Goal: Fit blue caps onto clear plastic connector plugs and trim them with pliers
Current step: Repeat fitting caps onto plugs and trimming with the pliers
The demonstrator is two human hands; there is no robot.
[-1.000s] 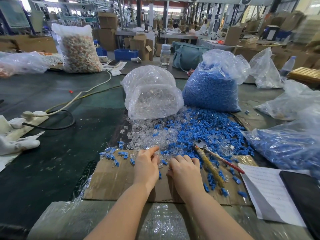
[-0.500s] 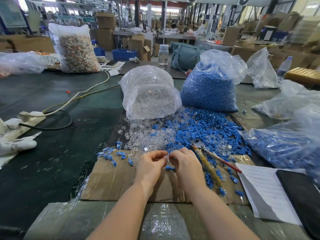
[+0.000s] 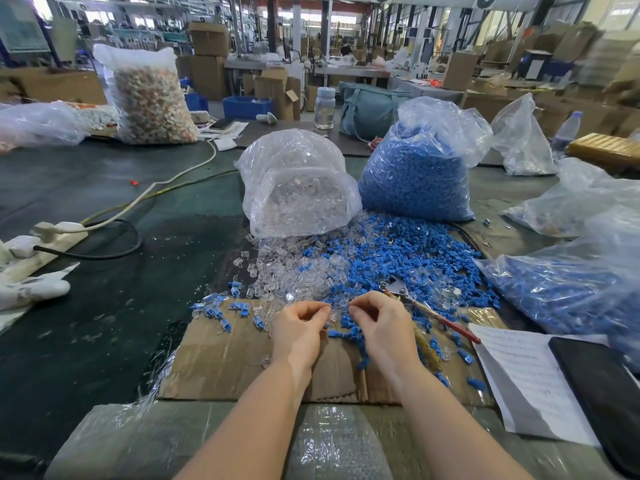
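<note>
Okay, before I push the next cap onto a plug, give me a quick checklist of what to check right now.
1. Left hand pinching a clear plug: cannot tell, too small.
2. Right hand holding a cap: cannot tell, fingers hide it.
3. Hands close enough to join parts: ok.
4. Pliers within reach beside right hand: ok.
5. Loose blue caps and clear plugs near: ok.
6. Cardboard under hands: ok.

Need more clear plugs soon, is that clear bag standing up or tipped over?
Tipped over: the clear bag lies mouth-forward, plugs spilling out.

Glossy clear plastic bag [image 3: 298, 181], matt corrugated cardboard [image 3: 221, 362] (edges torn rough)
</note>
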